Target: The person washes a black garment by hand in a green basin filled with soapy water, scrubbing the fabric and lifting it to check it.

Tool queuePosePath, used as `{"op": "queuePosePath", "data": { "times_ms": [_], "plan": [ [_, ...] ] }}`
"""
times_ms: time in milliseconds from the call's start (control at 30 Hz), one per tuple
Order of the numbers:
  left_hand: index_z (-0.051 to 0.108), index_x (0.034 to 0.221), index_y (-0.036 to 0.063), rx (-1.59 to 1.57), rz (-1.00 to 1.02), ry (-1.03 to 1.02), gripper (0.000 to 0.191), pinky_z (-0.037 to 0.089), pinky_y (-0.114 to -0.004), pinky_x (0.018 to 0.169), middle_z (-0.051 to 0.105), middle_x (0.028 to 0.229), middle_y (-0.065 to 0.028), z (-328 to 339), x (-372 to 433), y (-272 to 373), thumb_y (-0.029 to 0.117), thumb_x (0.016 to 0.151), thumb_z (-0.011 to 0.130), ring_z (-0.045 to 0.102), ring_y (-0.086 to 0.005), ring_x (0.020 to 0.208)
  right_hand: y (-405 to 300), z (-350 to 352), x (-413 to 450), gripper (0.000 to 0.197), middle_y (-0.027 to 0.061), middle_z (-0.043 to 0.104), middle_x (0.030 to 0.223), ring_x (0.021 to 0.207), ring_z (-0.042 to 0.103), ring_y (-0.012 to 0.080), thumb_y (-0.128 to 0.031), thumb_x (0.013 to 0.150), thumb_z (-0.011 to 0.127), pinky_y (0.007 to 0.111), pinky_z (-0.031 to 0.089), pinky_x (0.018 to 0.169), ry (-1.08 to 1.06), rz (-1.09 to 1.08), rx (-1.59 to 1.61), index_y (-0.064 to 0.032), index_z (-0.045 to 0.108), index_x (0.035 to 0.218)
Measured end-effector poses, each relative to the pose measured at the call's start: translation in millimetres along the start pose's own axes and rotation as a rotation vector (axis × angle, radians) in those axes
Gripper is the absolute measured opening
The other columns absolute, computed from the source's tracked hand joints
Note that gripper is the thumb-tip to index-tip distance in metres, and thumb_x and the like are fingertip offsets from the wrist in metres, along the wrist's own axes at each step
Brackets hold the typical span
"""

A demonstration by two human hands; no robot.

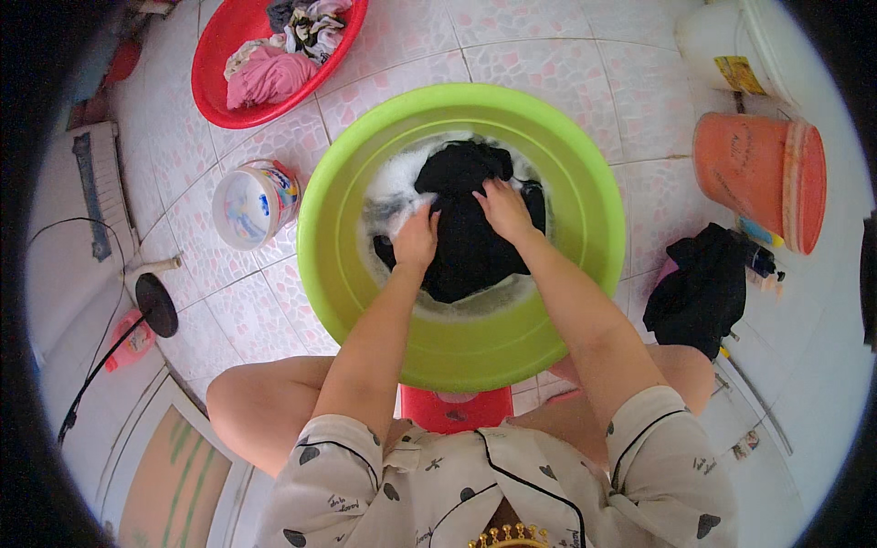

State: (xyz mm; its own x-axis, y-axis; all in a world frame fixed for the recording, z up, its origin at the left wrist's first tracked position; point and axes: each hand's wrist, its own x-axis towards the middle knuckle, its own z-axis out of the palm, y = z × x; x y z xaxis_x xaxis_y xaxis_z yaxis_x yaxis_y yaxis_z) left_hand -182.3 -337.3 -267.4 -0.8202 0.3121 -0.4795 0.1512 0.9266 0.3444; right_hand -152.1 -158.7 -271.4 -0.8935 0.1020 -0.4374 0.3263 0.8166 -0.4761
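A wet black garment (473,240) lies bunched in white suds (397,175) and cloudy water inside a large lime-green plastic basin (349,288). My left hand (416,236) grips the garment's left side, its fingertips partly sunk in cloth and foam. Farther right and slightly higher, my right hand (505,209) has its thumb and fingers on a fold below the bunched upper part. The fold hides some fingertips. One small black end of cloth pokes out left of my left wrist.
A red basin (212,103) holding pink, white and dark clothes stands far left on the tiles. Nearer are a clear plastic tub (250,205) and a pink bottle (131,339). Right are an orange bucket (743,171) and black cloth (699,288). A red plastic stool (455,409) shows below the basin.
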Motion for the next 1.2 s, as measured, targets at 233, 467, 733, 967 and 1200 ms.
{"op": "queuePosePath", "data": {
  "times_ms": [233,467,733,967,1200],
  "plan": [
    [0.057,0.105,0.0162,-0.344,0.113,0.276,0.027,0.041,-0.044,0.081,0.057,0.098,-0.0147,-28.5,4.3,2.9,0.029,0.086,0.044,0.051,-0.0344,0.094,9.3,-46.3,-12.6,0.034,0.019,0.056,0.106,0.098,0.052,0.035,-0.025,0.081,0.057,0.039,0.041,0.085,0.244,0.003,0.389,-0.0009,0.056,0.105],
    [0.061,0.098,0.0079,-0.778,0.325,0.372,0.02,0.041,-0.031,0.082,0.061,0.095,-0.0134,-85.2,-21.8,18.9,0.013,0.08,0.052,0.056,-0.0264,0.092,-23.8,-107.1,-48.6,0.039,0.0132,0.057,0.105,0.096,0.053,0.0232,-0.024,0.081,0.057,0.032,0.039,0.084,0.225,-0.007,0.816,0.0016,0.051,0.111],
    [0.058,0.1,0.0037,-0.83,0.489,0.238,0.035,0.042,-0.025,0.078,0.059,0.097,-0.0042,-162.9,-71.6,16.3,-0.009,0.068,0.057,0.053,-0.0131,0.088,-107.1,-183.7,-137.3,0.028,0.0048,0.059,0.093,0.085,0.054,0.0128,-0.018,0.08,0.056,0.025,0.041,0.077,0.166,-0.116,1.151,-0.0009,0.056,0.101],
    [0.059,0.098,0.0017,-0.742,0.523,0.445,0.029,0.045,-0.029,0.074,0.062,0.09,-0.0106,-211.5,-103.1,21.2,-0.005,0.07,0.059,0.059,-0.0184,0.084,-126.5,-234.1,-180.1,0.028,0.0045,0.061,0.084,0.077,0.055,0.013,-0.024,0.08,0.058,0.025,0.041,0.073,0.383,-0.283,1.073,-0.0002,0.061,0.095],
    [0.058,0.094,0.0017,-0.664,0.609,0.526,0.018,0.044,-0.027,0.066,0.061,0.076,-0.0081,-242.6,-131.6,25.5,0.005,0.077,0.057,0.057,-0.0148,0.071,-160.4,-271.0,-206.6,0.028,0.0015,0.059,0.087,0.079,0.054,0.0105,-0.025,0.082,0.057,0.024,0.041,0.072,0.443,-0.455,0.955,-0.0025,0.058,0.098]
  ]
}}
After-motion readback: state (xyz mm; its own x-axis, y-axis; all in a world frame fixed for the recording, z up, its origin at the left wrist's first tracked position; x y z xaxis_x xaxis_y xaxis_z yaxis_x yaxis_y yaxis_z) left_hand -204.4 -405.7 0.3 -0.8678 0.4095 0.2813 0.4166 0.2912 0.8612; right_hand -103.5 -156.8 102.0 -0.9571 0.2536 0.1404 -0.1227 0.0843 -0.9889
